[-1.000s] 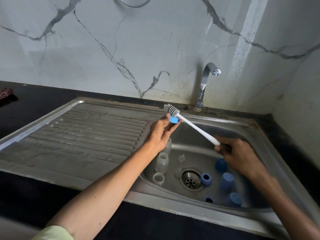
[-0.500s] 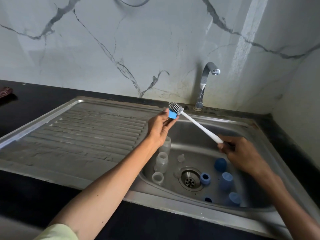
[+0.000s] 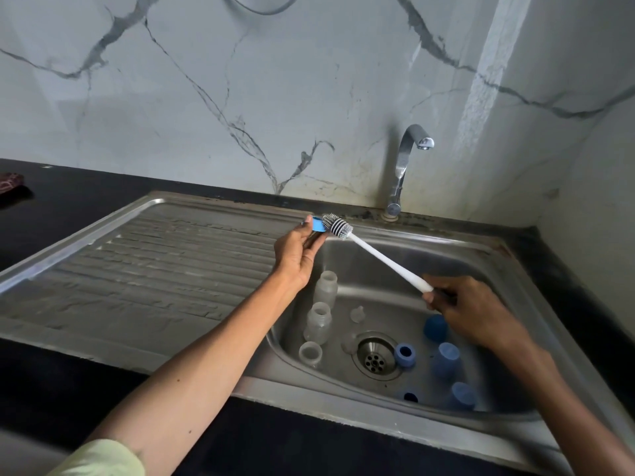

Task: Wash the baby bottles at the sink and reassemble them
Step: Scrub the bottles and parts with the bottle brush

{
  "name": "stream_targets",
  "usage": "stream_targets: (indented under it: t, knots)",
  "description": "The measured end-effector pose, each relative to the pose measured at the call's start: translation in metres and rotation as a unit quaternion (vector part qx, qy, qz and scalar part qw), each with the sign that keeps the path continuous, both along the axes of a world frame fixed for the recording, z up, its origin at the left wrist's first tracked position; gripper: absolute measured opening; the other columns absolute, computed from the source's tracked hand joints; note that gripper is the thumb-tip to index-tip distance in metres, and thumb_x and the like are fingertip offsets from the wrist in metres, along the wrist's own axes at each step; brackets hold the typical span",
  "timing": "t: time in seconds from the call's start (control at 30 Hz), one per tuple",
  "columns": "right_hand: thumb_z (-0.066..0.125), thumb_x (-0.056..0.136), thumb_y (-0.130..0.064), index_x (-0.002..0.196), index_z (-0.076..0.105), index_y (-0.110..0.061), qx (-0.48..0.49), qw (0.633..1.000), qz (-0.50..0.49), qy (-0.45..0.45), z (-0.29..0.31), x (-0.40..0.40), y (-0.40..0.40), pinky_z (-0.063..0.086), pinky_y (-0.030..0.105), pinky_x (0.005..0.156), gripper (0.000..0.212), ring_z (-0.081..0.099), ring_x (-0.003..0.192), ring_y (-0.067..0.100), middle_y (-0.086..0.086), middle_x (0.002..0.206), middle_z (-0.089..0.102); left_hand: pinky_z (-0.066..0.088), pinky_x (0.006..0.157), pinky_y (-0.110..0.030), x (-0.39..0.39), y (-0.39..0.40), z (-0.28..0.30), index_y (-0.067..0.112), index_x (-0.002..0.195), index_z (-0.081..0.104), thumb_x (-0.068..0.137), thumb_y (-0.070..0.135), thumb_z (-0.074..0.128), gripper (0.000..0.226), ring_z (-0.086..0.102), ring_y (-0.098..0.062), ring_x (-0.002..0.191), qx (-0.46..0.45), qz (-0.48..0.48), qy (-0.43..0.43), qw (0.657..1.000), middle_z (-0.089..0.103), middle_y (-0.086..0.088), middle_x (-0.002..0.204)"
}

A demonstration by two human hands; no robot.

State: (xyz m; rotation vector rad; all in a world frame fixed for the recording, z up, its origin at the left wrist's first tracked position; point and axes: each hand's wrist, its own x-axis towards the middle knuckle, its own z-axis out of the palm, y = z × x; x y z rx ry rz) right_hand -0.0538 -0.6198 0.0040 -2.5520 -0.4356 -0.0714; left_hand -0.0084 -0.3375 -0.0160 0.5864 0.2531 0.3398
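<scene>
Left hand (image 3: 298,253) is raised over the left rim of the sink (image 3: 508,269), fingers curled up, pinching a small blue ring (image 3: 317,224) at the fingertips. Right hand (image 3: 470,312) is lower, over the basin, fingers wrapped round the end of the white brush handle (image 3: 388,261). Hands are well apart, joined only by the brush. Brush head (image 3: 336,226), grey and white bristles, sits right against the open side of the blue ring; can't tell if the bristles go inside it. Handle slants down from upper left to lower right.

In the basin: three clear bottles on the left side, the far bottle (image 3: 325,289) and the middle bottle (image 3: 319,321) upright with open mouths, the near bottle (image 3: 310,353) also mouth-up, body mostly hidden by the angle. Two clear nipples (image 3: 357,314) lie between the bottles and the drain (image 3: 375,356). Just right of the drain a blue ring piece (image 3: 404,355). Further right, blue caps: one (image 3: 435,327) partly under the right hand, one (image 3: 446,359) below it, one (image 3: 462,395) near the front wall. Another blue ring (image 3: 409,396) lies by the front wall, dark hole showing.

Tap (image 3: 405,159) stands behind the basin, spout turned right, no water visible from it. Ribbed drainboard (image 3: 154,269) to the left. Dark counter (image 3: 68,194) around the sink, a reddish object (image 3: 10,182) at its far left edge, too cut off to identify. Marble-look wall (image 3: 240,97) behind. Pale green sleeve (image 3: 99,458) on left arm.

No brand, label or readable writing on anything.
</scene>
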Motion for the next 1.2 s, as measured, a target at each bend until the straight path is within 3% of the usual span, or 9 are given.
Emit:
stream_targets:
  t: [0.23, 0.4, 0.5, 0.6, 0.83, 0.97, 1.1, 1.2]
  knots:
    - [0.058, 0.096, -0.026, 0.128, 0.061, -0.024, 0.007, 1.0, -0.019, -0.002, 0.0, 0.001, 0.0, 0.049, 0.027, 0.069, 0.032, 0.062, 0.078, 0.013, 0.0, 0.088, 0.065, 0.057, 0.088, -0.043, -0.008, -0.022, 0.003, -0.014, 0.101, 0.061, 0.093, -0.006, 0.059, 0.011, 0.063, -0.039, 0.113, 0.024, -0.066, -0.023, 0.997, 0.06, -0.032, 0.123]
    - [0.058, 0.096, -0.026, 0.134, 0.056, -0.023, 0.001, 1.0, -0.004, 0.005, 0.0, -0.001, 0.001, 0.043, 0.02, 0.063, 0.038, 0.061, 0.075, 0.01, -0.004, 0.087, 0.063, 0.059, 0.083, -0.039, -0.003, -0.008, 0.002, -0.008, 0.094, 0.063, 0.092, -0.007, 0.059, 0.005, 0.061, -0.035, 0.115, 0.008, -0.011, -0.018, 1.0, 0.064, -0.025, 0.111]
    - [0.057, 0.097, -0.026, 0.129, 0.059, -0.022, -0.004, 1.0, -0.007, 0.005, 0.0, -0.001, 0.001, 0.047, 0.022, 0.065, 0.033, 0.061, 0.076, 0.013, -0.002, 0.085, 0.064, 0.058, 0.089, -0.04, -0.007, -0.012, -0.002, -0.009, 0.093, 0.064, 0.091, -0.009, 0.06, 0.005, 0.062, -0.036, 0.114, 0.043, -0.046, -0.027, 0.998, 0.066, -0.024, 0.107]
    - [0.057, 0.097, -0.026, 0.125, 0.062, -0.022, -0.001, 1.0, -0.015, -0.001, 0.002, 0.001, -0.004, 0.044, 0.021, 0.063, 0.029, 0.059, 0.073, 0.012, -0.006, 0.08, 0.06, 0.057, 0.093, -0.037, -0.005, -0.02, 0.0, -0.008, 0.096, 0.067, 0.088, -0.009, 0.064, 0.009, 0.069, -0.031, 0.103, 0.088, -0.06, -0.03, 0.994, 0.072, -0.02, 0.1]
    - [0.057, 0.096, -0.029, 0.134, 0.056, -0.025, -0.024, 0.999, 0.016, 0.014, 0.001, 0.002, -0.003, 0.043, 0.018, 0.062, 0.038, 0.061, 0.076, 0.008, -0.008, 0.088, 0.063, 0.06, 0.08, -0.026, 0.004, -0.006, -0.001, -0.003, 0.089, 0.066, 0.09, -0.012, 0.059, 0.011, 0.068, -0.016, 0.084, 0.057, 0.025, -0.011, 0.998, 0.074, -0.005, 0.074]
    - [0.057, 0.096, -0.026, 0.135, 0.055, -0.027, -0.011, 1.0, 0.012, 0.011, 0.002, 0.001, -0.003, 0.046, 0.02, 0.066, 0.039, 0.061, 0.08, 0.01, -0.003, 0.092, 0.065, 0.06, 0.082, -0.028, -0.001, -0.005, -0.001, -0.009, 0.096, 0.065, 0.092, -0.013, 0.056, 0.011, 0.067, -0.022, 0.097, 0.051, -0.017, -0.02, 0.998, 0.071, -0.016, 0.096]
    - [0.057, 0.097, -0.024, 0.133, 0.058, -0.024, 0.003, 1.0, -0.013, 0.006, 0.004, 0.004, -0.007, 0.043, 0.023, 0.064, 0.036, 0.059, 0.074, 0.011, -0.004, 0.085, 0.063, 0.055, 0.093, -0.032, -0.006, -0.019, 0.003, -0.012, 0.107, 0.064, 0.09, -0.016, 0.056, 0.019, 0.062, -0.036, 0.118, 0.119, -0.062, -0.021, 0.991, 0.068, -0.022, 0.108]
    - [0.055, 0.098, -0.024, 0.135, 0.056, -0.022, -0.006, 0.999, -0.027, 0.017, 0.006, 0.009, -0.015, 0.038, 0.021, 0.064, 0.037, 0.054, 0.076, 0.008, 0.0, 0.094, 0.061, 0.054, 0.095, -0.033, -0.009, -0.027, 0.003, -0.009, 0.104, 0.066, 0.089, -0.016, 0.058, 0.018, 0.062, -0.035, 0.115, 0.155, -0.075, -0.017, 0.985, 0.067, -0.024, 0.109]
